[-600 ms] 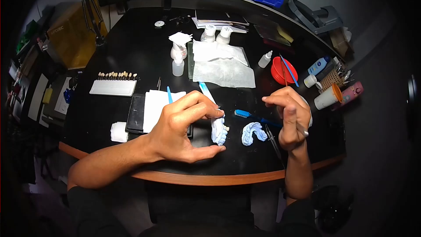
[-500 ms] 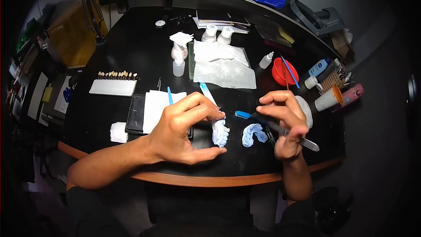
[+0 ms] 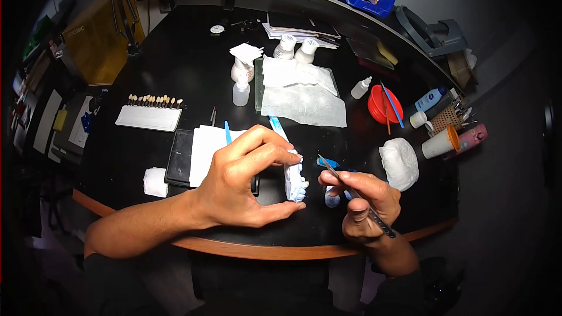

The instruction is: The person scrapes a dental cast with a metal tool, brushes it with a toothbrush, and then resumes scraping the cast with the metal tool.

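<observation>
My left hand (image 3: 246,178) grips a pale blue dental cast (image 3: 294,181) by its ends, between thumb and fingers, with the row of teeth turned to the right. One tooth on it looks cream-coloured. In my right hand (image 3: 369,208) is a slim metal hand tool (image 3: 345,181) with a pointed tip, held like a pen and aimed up and left. Its tip is a short way right of the cast. A second pale blue cast (image 3: 332,199) lies on the table, mostly hidden behind my right fingers. The blue brush head (image 3: 328,162) lies just beyond the tool tip.
Left are a tooth shade guide (image 3: 149,118), folded white paper (image 3: 205,155) and a gauze pad (image 3: 156,182). White sheets (image 3: 303,105) and bottles (image 3: 240,92) stand farther back. On the right are a red bowl (image 3: 380,111), a white wad (image 3: 400,164) and an orange-rimmed cup (image 3: 440,142).
My right hand has moved left and down toward the held cast, swinging the tool's point toward it. The white wad now shows fully; the table cast is more covered. My left hand keeps its grip.
</observation>
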`<move>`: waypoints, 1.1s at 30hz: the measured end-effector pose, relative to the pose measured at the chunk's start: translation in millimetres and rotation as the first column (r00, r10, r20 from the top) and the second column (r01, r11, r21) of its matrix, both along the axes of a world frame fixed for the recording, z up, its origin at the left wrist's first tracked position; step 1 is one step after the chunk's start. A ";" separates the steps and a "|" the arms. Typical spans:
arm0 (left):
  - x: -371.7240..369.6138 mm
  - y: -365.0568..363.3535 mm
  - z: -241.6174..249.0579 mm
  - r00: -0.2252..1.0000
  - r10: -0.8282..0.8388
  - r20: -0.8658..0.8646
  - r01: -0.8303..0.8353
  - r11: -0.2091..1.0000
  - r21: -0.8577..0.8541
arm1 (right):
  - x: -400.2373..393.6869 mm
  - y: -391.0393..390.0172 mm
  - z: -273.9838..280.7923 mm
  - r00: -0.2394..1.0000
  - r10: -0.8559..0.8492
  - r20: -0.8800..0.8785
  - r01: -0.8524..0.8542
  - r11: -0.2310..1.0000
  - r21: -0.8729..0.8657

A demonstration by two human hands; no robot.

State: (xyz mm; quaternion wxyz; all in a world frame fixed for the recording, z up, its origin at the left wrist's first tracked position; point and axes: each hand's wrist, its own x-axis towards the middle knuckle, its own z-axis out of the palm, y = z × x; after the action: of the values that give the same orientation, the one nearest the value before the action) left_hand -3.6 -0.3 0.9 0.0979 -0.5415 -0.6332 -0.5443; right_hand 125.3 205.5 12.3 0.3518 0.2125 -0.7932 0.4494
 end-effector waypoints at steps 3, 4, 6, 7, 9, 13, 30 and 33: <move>-0.8 -0.5 0.6 1.000 0.013 0.013 -0.013 1.000 0.002 | 2.1 -2.0 1.2 0.999 0.032 0.032 -0.033 0.999 0.037; -0.9 -0.5 0.3 1.000 0.010 0.023 -0.011 1.000 0.006 | 2.0 -3.7 0.2 0.999 0.031 0.036 -0.032 0.999 0.037; -1.0 -0.8 -0.1 0.999 0.005 0.041 -0.006 1.000 0.011 | 1.1 -5.0 -1.5 0.999 0.034 0.037 -0.036 0.998 0.051; -1.0 -1.0 -0.1 0.999 0.002 0.048 -0.003 1.000 0.011 | 0.6 -4.5 -2.6 0.999 0.039 0.034 -0.041 0.997 0.063; -1.1 -1.8 -0.7 0.997 -0.016 0.071 0.016 1.000 0.011 | -0.4 -3.7 -2.0 0.998 0.046 0.037 -0.049 0.995 0.083; -2.2 -1.4 -1.9 0.985 -0.094 0.141 0.092 0.995 0.022 | -0.4 -5.1 -1.7 0.995 0.081 0.059 -0.081 0.997 0.003; -2.2 -2.0 -3.7 0.974 -0.157 0.166 0.159 0.987 -0.005 | 0.4 -4.5 -3.4 0.985 0.167 0.049 -0.165 0.986 -0.036; -2.3 -1.6 -4.3 0.974 -0.161 0.157 0.162 0.987 0.003 | 0.8 -5.1 -3.3 0.983 0.173 0.061 -0.169 0.984 -0.059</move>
State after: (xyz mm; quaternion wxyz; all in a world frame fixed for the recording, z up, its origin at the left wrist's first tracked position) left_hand -5.9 -1.9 -3.3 0.0004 -0.5471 -0.5957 -0.5881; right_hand 126.1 200.4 9.0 0.2913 0.2554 -0.7707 0.5059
